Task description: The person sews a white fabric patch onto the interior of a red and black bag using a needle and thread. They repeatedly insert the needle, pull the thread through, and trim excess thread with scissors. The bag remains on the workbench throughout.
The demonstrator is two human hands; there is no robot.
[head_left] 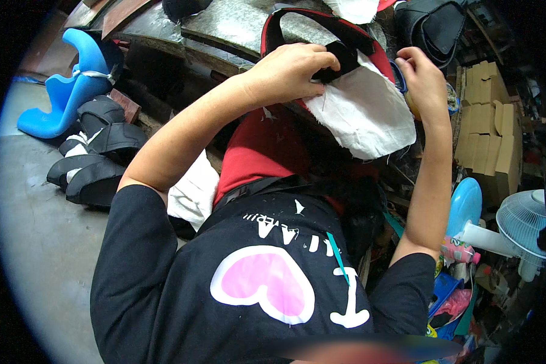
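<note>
A black-and-red piece (379,56), which looks like a shoe upper, arches over the near edge of the workbench (218,36). White cloth (364,112) with frayed edges hangs from it over my lap. My left hand (294,68) is closed on the black part beside the white cloth, thumb below and fingers above. Just right of the piece, my right hand (423,79) is raised, thumb and index finger drawn together. Whatever is between its fingertips, if anything, is too small to make out.
Several black padded pieces (106,142) lie at the left beside a blue curved plastic form (73,85). More black pieces (431,27) sit at the far right. Cardboard boxes (491,127), a white fan (522,221) and a bin of clutter (446,297) stand along the right.
</note>
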